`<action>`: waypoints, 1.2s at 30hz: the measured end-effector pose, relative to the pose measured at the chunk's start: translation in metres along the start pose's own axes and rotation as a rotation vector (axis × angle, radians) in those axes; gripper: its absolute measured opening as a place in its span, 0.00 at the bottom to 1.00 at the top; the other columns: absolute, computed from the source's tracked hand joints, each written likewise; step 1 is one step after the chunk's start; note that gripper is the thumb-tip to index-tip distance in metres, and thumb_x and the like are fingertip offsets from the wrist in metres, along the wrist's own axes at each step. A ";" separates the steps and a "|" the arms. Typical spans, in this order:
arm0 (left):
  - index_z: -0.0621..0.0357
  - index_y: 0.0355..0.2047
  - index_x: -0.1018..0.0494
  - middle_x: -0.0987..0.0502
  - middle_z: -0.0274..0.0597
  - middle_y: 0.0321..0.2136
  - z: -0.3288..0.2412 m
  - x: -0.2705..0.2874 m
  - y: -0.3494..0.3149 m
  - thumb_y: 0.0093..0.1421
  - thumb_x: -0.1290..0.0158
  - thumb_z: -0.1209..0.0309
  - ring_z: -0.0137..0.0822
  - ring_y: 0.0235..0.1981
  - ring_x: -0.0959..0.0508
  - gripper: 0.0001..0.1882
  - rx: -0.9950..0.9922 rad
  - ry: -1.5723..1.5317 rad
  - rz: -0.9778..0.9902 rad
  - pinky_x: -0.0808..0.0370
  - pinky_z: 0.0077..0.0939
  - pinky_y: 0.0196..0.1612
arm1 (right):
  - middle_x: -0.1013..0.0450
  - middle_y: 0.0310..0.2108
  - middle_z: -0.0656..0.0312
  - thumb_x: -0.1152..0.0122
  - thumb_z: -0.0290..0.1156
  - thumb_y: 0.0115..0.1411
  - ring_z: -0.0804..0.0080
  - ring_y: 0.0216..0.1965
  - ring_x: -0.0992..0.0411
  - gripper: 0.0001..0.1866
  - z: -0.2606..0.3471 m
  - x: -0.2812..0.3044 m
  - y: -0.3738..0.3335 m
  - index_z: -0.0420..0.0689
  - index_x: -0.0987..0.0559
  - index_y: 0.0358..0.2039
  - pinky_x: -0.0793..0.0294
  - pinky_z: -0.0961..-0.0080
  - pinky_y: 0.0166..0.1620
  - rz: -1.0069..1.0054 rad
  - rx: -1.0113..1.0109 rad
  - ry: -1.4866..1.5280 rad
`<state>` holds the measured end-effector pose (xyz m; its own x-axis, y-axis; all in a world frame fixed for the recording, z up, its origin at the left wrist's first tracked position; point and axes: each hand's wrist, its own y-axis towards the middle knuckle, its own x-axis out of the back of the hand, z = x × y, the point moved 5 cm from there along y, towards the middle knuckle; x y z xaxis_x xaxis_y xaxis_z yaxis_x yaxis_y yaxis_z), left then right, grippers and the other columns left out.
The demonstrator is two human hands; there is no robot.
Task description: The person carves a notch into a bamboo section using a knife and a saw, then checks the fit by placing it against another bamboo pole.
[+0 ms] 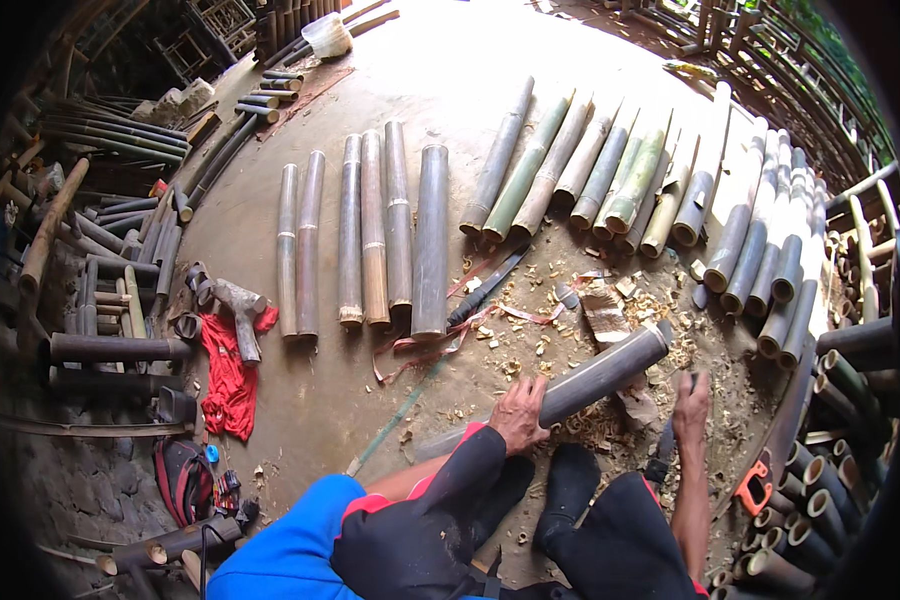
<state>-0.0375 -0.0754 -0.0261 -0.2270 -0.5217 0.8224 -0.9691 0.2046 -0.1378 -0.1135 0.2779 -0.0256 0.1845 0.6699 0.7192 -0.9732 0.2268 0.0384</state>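
Observation:
A thick dark bamboo length (595, 380) slants across in front of me, its cut far end raised toward the right. My left hand (519, 414) grips it near the middle, fingers wrapped over the top. Beneath its far end, a rough wooden block (604, 312) shows on both sides of the bamboo. My right hand (691, 408) is closed at the right of the bamboo, apart from it. A dark, blade-like tool (660, 458) runs down beside that hand; the fingers hide part of it, and its exact kind is unclear.
Pale wood chips (540, 345) litter the floor around the block. Upright-laid bamboo lengths (431, 240) lie in rows beyond. A dark-handled knife (480, 298) lies near them. On the left are a wooden mallet (240, 308) and red cloth (227, 385); right, an orange-handled saw (755, 487).

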 end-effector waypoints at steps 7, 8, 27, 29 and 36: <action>0.61 0.61 0.35 0.29 0.57 0.48 0.000 -0.011 0.012 0.44 0.28 0.61 0.57 0.53 0.26 0.45 -0.021 -0.128 0.023 0.27 0.45 0.59 | 0.24 0.24 0.52 0.49 0.45 0.74 0.56 0.24 0.24 0.16 -0.029 0.024 0.020 0.44 0.30 0.40 0.24 0.52 0.31 -0.138 0.035 -0.083; 0.61 0.61 0.35 0.29 0.57 0.48 0.003 -0.010 0.010 0.44 0.28 0.61 0.57 0.53 0.26 0.45 -0.014 -0.119 0.028 0.27 0.45 0.59 | 0.24 0.24 0.52 0.49 0.45 0.74 0.56 0.24 0.24 0.16 -0.021 0.021 0.012 0.44 0.30 0.40 0.24 0.52 0.31 -0.132 0.029 -0.074; 0.60 0.61 0.35 0.28 0.54 0.50 0.007 -0.001 0.000 0.44 0.25 0.60 0.56 0.54 0.26 0.47 0.022 0.022 -0.023 0.26 0.46 0.57 | 0.33 0.20 0.62 0.53 0.49 0.76 0.66 0.19 0.34 0.19 0.051 -0.001 -0.023 0.45 0.33 0.39 0.29 0.57 0.24 0.364 0.124 -0.119; 0.60 0.60 0.35 0.28 0.54 0.50 0.011 0.001 0.005 0.43 0.25 0.60 0.55 0.55 0.25 0.46 0.037 -0.044 0.002 0.26 0.45 0.58 | 0.36 0.19 0.67 0.56 0.49 0.77 0.72 0.18 0.38 0.19 0.053 -0.009 -0.030 0.46 0.33 0.39 0.34 0.65 0.20 0.372 0.489 -0.323; 0.61 0.61 0.33 0.27 0.55 0.48 0.016 -0.004 0.001 0.41 0.26 0.61 0.56 0.53 0.25 0.47 0.083 -0.129 0.078 0.26 0.45 0.58 | 0.35 0.20 0.64 0.53 0.44 0.76 0.72 0.17 0.38 0.15 0.056 -0.004 -0.027 0.44 0.32 0.40 0.34 0.67 0.20 0.416 0.203 -0.144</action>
<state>-0.0386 -0.0862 -0.0382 -0.3074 -0.6099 0.7305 -0.9514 0.1824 -0.2481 -0.0956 0.2296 0.0099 -0.2330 0.5669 0.7902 -0.9701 -0.1922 -0.1482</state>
